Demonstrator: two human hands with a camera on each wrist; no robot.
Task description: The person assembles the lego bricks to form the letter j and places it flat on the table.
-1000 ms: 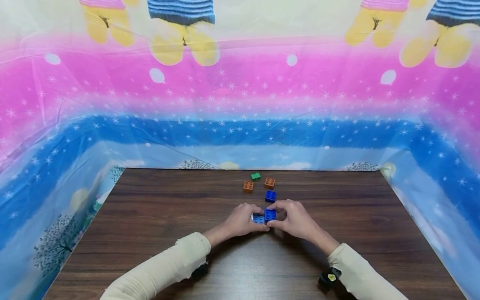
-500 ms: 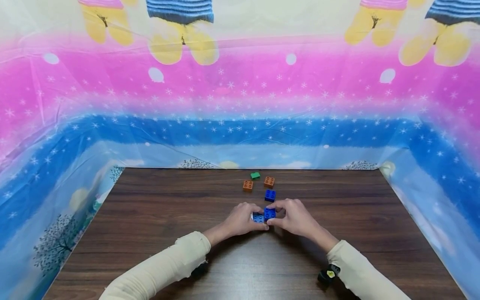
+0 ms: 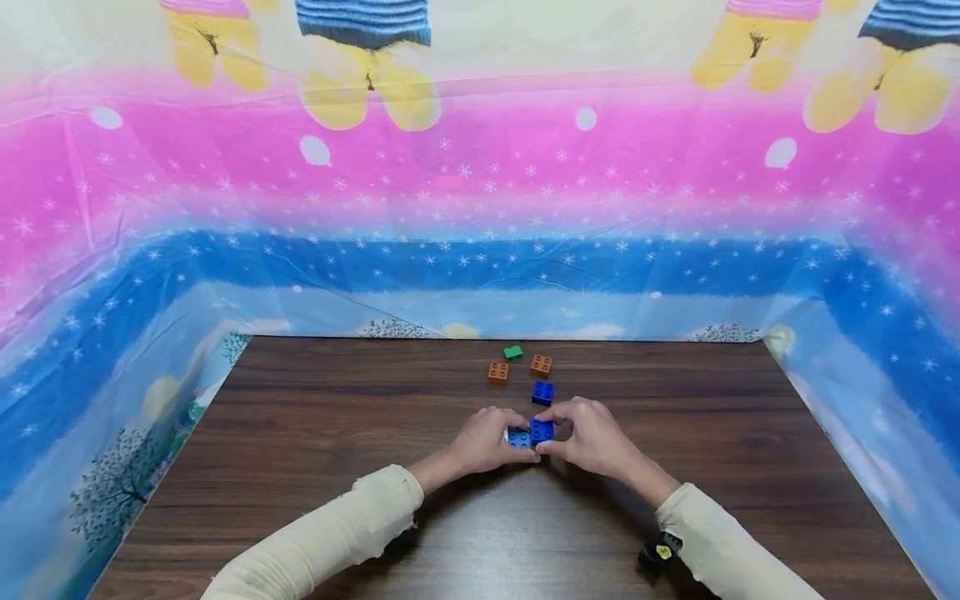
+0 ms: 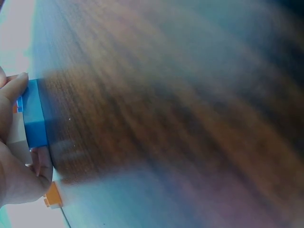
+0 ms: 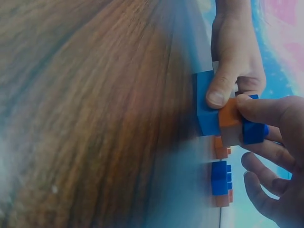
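In the head view my left hand (image 3: 477,443) grips a long light blue brick (image 3: 518,439) near the middle of the table. A white brick (image 4: 18,137) sits on one end of it, partly covered by the fingers in the left wrist view. On the other end stands an orange brick (image 5: 231,121), topped by a dark blue brick (image 5: 253,127). My right hand (image 3: 596,439) pinches the dark blue brick between thumb and fingers. The left thumb lies along the light blue brick's side, right beside the orange one.
Beyond the hands, a second dark blue brick (image 3: 543,392), two orange bricks (image 3: 498,372) and a small green brick (image 3: 513,353) lie on the brown wooden table (image 3: 337,392). A printed cloth (image 3: 480,262) hangs behind the table and along its sides.
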